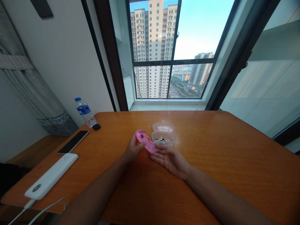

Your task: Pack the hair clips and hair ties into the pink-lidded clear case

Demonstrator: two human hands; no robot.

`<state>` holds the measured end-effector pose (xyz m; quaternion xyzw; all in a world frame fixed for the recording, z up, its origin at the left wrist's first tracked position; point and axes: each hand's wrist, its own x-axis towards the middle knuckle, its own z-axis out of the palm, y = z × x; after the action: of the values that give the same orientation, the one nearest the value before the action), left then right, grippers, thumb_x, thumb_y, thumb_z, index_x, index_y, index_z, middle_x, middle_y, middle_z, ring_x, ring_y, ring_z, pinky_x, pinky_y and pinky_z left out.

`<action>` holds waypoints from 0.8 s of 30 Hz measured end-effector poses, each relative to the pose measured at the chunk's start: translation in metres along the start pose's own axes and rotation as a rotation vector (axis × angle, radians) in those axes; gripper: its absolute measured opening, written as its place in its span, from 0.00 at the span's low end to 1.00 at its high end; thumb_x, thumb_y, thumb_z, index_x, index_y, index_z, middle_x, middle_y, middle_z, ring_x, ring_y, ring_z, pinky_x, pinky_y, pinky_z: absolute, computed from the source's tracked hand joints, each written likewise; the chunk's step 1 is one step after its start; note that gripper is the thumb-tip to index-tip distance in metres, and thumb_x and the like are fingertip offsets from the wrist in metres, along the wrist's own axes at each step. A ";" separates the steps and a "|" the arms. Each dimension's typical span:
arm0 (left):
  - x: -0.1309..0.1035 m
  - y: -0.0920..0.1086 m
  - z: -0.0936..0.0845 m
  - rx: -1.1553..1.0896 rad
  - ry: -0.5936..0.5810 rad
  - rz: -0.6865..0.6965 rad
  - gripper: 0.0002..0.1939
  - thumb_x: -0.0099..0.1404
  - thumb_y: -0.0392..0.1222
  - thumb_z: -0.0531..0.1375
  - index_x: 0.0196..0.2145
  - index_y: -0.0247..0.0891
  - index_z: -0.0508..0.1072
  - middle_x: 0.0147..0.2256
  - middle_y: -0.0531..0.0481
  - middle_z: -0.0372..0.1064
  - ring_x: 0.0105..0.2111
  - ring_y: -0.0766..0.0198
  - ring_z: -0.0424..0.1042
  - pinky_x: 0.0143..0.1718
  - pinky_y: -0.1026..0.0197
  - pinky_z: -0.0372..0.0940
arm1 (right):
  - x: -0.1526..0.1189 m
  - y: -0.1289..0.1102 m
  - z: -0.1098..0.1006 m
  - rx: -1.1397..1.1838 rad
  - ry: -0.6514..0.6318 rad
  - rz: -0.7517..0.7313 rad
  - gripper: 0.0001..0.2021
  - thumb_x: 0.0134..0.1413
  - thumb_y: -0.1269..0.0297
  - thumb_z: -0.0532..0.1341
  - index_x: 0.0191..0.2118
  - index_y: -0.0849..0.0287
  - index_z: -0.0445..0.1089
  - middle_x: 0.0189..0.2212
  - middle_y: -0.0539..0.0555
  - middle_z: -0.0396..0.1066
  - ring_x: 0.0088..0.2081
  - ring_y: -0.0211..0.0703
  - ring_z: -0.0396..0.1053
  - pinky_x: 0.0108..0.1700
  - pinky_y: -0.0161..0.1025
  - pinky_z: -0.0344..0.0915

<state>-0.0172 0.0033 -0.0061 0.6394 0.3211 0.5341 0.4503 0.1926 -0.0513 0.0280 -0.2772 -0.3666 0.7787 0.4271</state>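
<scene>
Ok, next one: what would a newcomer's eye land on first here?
Probably the bright pink piece in the left hand, near the picture's centre, with the open right hand at its lower end. Just beyond, on the table, sits a clear box with its lid up. Then the window behind, showing a tall tower.

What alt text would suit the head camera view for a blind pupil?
A left hand holds a pink oval piece over a wooden table, its lower end by the open right hand. An open clear box holding small items stands beyond, before a window.
</scene>
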 end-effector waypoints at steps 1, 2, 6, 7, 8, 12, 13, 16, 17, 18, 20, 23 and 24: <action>-0.001 0.002 0.001 0.053 -0.020 0.009 0.30 0.62 0.50 0.63 0.57 0.36 0.62 0.47 0.41 0.72 0.47 0.51 0.72 0.53 0.50 0.64 | 0.000 0.000 -0.001 -0.009 0.004 -0.006 0.18 0.48 0.70 0.56 0.47 0.62 0.70 0.46 0.62 0.76 0.51 0.49 0.74 0.62 0.54 0.61; -0.002 0.005 0.002 0.105 -0.035 0.027 0.30 0.61 0.50 0.63 0.57 0.36 0.62 0.47 0.41 0.71 0.48 0.51 0.71 0.54 0.50 0.63 | 0.001 0.000 -0.002 -0.018 0.010 -0.011 0.18 0.46 0.71 0.55 0.46 0.62 0.70 0.45 0.61 0.76 0.51 0.49 0.74 0.62 0.54 0.61; -0.003 0.016 0.006 0.295 -0.079 0.101 0.32 0.60 0.48 0.65 0.59 0.37 0.63 0.50 0.42 0.70 0.51 0.50 0.69 0.57 0.50 0.61 | 0.002 0.002 -0.002 -0.029 0.004 -0.002 0.21 0.42 0.73 0.54 0.45 0.62 0.71 0.43 0.60 0.77 0.49 0.48 0.75 0.62 0.52 0.61; -0.003 0.018 0.007 0.327 -0.088 0.106 0.33 0.59 0.48 0.65 0.60 0.38 0.63 0.50 0.42 0.70 0.52 0.49 0.68 0.57 0.50 0.60 | 0.003 0.002 -0.002 -0.023 -0.001 0.005 0.22 0.41 0.74 0.54 0.45 0.62 0.71 0.43 0.59 0.77 0.49 0.48 0.74 0.63 0.52 0.60; -0.002 0.019 0.007 0.347 -0.098 0.103 0.34 0.59 0.48 0.65 0.61 0.38 0.62 0.50 0.43 0.70 0.52 0.49 0.68 0.57 0.50 0.60 | 0.002 0.002 -0.002 -0.017 -0.005 0.012 0.22 0.40 0.74 0.54 0.45 0.62 0.72 0.44 0.59 0.77 0.49 0.47 0.74 0.64 0.52 0.59; 0.001 0.019 0.010 0.336 -0.134 0.074 0.40 0.59 0.51 0.65 0.65 0.36 0.58 0.45 0.44 0.73 0.49 0.50 0.70 0.56 0.50 0.62 | 0.001 0.001 -0.001 -0.019 -0.001 0.017 0.22 0.39 0.74 0.54 0.44 0.63 0.72 0.43 0.59 0.77 0.49 0.47 0.74 0.64 0.50 0.58; 0.001 0.018 0.010 0.327 -0.137 0.072 0.41 0.59 0.52 0.65 0.65 0.36 0.58 0.44 0.44 0.73 0.49 0.50 0.70 0.55 0.50 0.62 | 0.001 0.001 0.000 -0.016 0.002 0.020 0.21 0.39 0.74 0.54 0.44 0.63 0.71 0.43 0.59 0.77 0.49 0.47 0.75 0.63 0.50 0.59; 0.001 0.016 0.011 0.318 -0.130 0.093 0.43 0.58 0.55 0.65 0.65 0.35 0.58 0.43 0.44 0.74 0.47 0.49 0.71 0.55 0.50 0.62 | 0.002 0.002 0.000 0.033 0.013 0.040 0.21 0.39 0.75 0.54 0.43 0.63 0.71 0.41 0.59 0.77 0.48 0.46 0.75 0.63 0.48 0.59; 0.001 0.015 0.012 0.323 -0.131 0.104 0.43 0.58 0.56 0.65 0.65 0.34 0.58 0.43 0.43 0.74 0.47 0.49 0.71 0.55 0.49 0.62 | 0.002 0.002 0.000 0.055 0.017 0.049 0.21 0.39 0.75 0.54 0.43 0.63 0.72 0.40 0.58 0.77 0.47 0.45 0.75 0.63 0.47 0.59; 0.001 0.015 0.012 0.329 -0.135 0.115 0.43 0.58 0.57 0.65 0.65 0.34 0.58 0.43 0.43 0.74 0.47 0.49 0.71 0.55 0.49 0.62 | 0.003 0.002 -0.001 0.072 0.020 0.060 0.21 0.39 0.75 0.54 0.43 0.63 0.72 0.40 0.58 0.78 0.46 0.45 0.76 0.63 0.47 0.59; 0.000 0.016 0.013 0.338 -0.150 0.128 0.43 0.59 0.57 0.64 0.66 0.34 0.57 0.43 0.43 0.74 0.46 0.50 0.71 0.55 0.50 0.62 | 0.003 0.003 -0.002 0.092 0.022 0.078 0.21 0.40 0.75 0.54 0.43 0.63 0.72 0.40 0.58 0.78 0.45 0.43 0.76 0.62 0.46 0.60; -0.001 0.018 0.015 0.337 -0.163 0.147 0.42 0.61 0.57 0.62 0.65 0.34 0.58 0.43 0.43 0.74 0.45 0.51 0.71 0.55 0.49 0.62 | 0.004 0.003 -0.004 0.118 0.026 0.099 0.20 0.41 0.75 0.56 0.44 0.65 0.72 0.39 0.58 0.78 0.43 0.42 0.76 0.59 0.42 0.64; -0.001 0.019 0.015 0.339 -0.164 0.156 0.41 0.61 0.58 0.62 0.65 0.33 0.58 0.44 0.42 0.73 0.46 0.50 0.71 0.56 0.49 0.62 | 0.004 0.004 -0.005 0.130 0.027 0.107 0.20 0.41 0.75 0.57 0.44 0.66 0.72 0.39 0.58 0.78 0.43 0.42 0.76 0.57 0.41 0.65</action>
<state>-0.0038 -0.0082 0.0103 0.7703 0.3182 0.4517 0.3182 0.1924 -0.0474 0.0218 -0.2786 -0.2943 0.8186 0.4070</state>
